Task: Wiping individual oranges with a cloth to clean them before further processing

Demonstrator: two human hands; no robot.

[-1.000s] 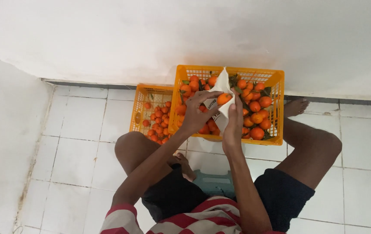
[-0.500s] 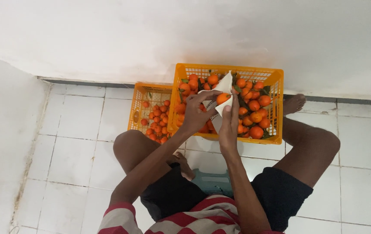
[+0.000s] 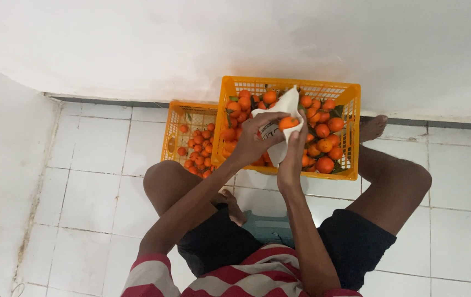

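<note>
My left hand (image 3: 257,138) and my right hand (image 3: 293,159) meet over the larger orange crate (image 3: 351,132). Between them I hold one orange fruit (image 3: 288,122) wrapped partly in a white cloth (image 3: 286,105). The left hand's fingers curl on the fruit and cloth from the left. The right hand backs the cloth from below and the right. The crate under my hands is heaped with several orange fruits (image 3: 323,146) and green leaves.
A smaller orange crate (image 3: 176,127) with several small oranges (image 3: 197,151) stands to the left, against the big one. Both sit on white floor tiles by a white wall. My bent knees flank the crates; I sit on a pale blue stool (image 3: 268,226).
My hands, the cloth and the fruit have stayed over the big crate, with only small shifts of the fingers on the fruit.
</note>
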